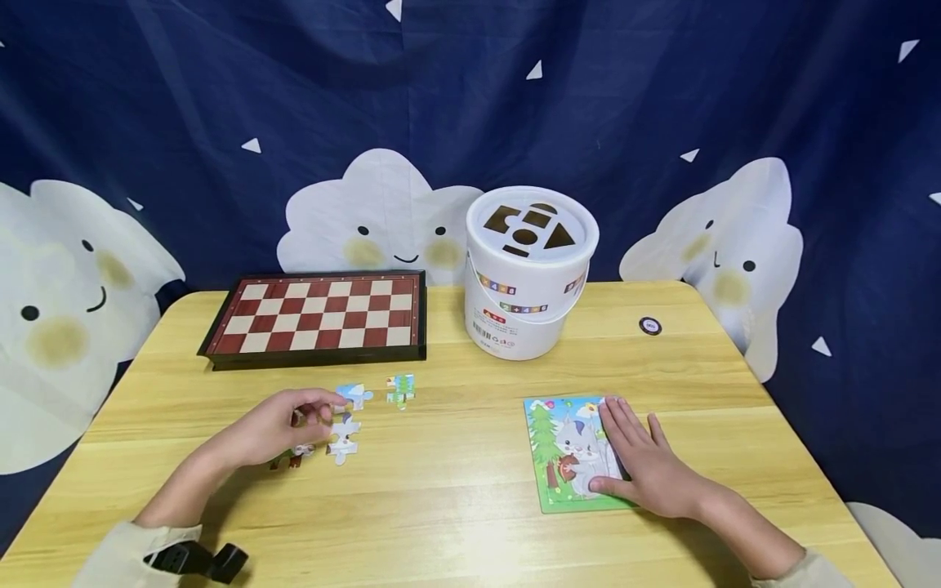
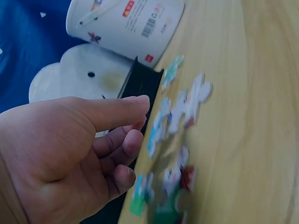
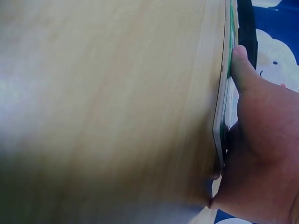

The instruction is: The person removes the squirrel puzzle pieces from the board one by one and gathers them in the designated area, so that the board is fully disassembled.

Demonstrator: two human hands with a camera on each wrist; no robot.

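Observation:
My left hand (image 1: 283, 426) hovers over loose jigsaw pieces with its fingers bent loosely. In the left wrist view the thumb and fingertips have nothing between them. Nearest to it are a sky-blue piece (image 1: 355, 396) and a grey-white piece (image 1: 343, 441); a green-tree piece (image 1: 401, 390) sits farther right. Red-and-green pieces (image 2: 170, 205) lie below the palm, partly hidden in the head view. On the right, my right hand (image 1: 650, 465) rests flat with fingers straight across the right side of a squirrel picture puzzle (image 1: 547, 457), covering that part.
A red-and-cream checkered game board (image 1: 323, 314) with a black frame lies at the back left. Beside it stands a white bucket (image 1: 507, 318) with shaped holes in its lid. A small dark disc (image 1: 650, 326) is at the back right. A dark-blue cloud-print curtain (image 1: 588, 106) hangs behind.

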